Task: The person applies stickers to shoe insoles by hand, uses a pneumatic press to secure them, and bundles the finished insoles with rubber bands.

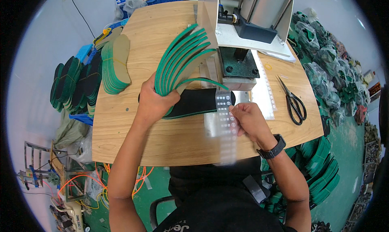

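Nearest me is my own dark shirt [210, 199] at the bottom edge, with both forearms rising from it to a wooden table [162, 143].

My right hand [249, 118] has its fingertips [234, 109] pinched together on a clear sticker strip [227, 126]. The strip carries small round labels, hangs down toward me from the fingers and blurs at its lower end. There is a black watch [272, 147] on that wrist.

My left hand [156, 100] is clamped around the base of a fan of green-edged insoles [182, 58]. The fingers wrap over the bundle's lower end, and the insoles spread up and to the right toward the press [243, 37]. One insole [200, 83] curls away from the fan, and its tip ends just above the strip.

Between my two hands a black insole [194, 102] lies flat on the table. Its right end sits just beside my right fingertips, under the top of the strip. Whether strip and insole touch there I cannot tell.

Right behind it stands the press, with a dark green block, a white plate and a grey cylinder above. To the right of the press base lies a second clear sheet [265, 86], and beyond that black scissors [293, 102] near the table edge.

On the table's left part rests a stack of tan insoles [117, 64]. Past the left edge are dark insole piles [75, 84]. Bagged green goods [324, 70] line the floor on the right.
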The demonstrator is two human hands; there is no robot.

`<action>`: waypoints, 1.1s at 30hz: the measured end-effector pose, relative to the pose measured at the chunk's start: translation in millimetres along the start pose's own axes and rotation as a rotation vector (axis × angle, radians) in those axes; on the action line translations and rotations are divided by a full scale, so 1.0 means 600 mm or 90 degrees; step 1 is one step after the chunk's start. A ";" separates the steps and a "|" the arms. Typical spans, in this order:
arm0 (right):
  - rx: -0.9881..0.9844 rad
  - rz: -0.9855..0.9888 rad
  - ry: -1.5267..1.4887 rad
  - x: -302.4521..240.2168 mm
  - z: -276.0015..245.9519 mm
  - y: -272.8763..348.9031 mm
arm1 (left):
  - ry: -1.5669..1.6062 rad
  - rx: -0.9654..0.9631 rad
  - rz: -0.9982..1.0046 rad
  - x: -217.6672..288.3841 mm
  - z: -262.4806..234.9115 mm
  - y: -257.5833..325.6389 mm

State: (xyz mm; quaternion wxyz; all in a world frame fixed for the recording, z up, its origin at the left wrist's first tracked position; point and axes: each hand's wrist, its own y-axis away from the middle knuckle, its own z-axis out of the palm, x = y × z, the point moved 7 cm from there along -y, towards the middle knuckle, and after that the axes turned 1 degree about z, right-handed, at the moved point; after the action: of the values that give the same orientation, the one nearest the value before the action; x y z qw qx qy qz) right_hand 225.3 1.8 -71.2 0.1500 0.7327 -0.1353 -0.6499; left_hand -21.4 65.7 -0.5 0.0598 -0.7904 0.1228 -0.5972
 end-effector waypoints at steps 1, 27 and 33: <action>0.004 -0.002 0.003 0.000 -0.001 -0.001 | -0.008 0.000 -0.004 0.006 0.001 0.001; 0.103 -0.035 -0.191 0.018 -0.038 0.029 | -0.383 -0.248 0.158 0.032 0.068 0.007; 0.089 -0.034 -0.163 0.009 -0.028 0.024 | -0.252 -0.206 0.090 0.030 0.050 0.002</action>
State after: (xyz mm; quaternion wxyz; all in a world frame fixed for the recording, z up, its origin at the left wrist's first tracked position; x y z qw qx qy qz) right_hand 242.5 -13.0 -68.6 0.0628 0.6560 -0.1786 -0.7306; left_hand 12.1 58.3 7.6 -0.0029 -0.8805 0.2573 -0.3981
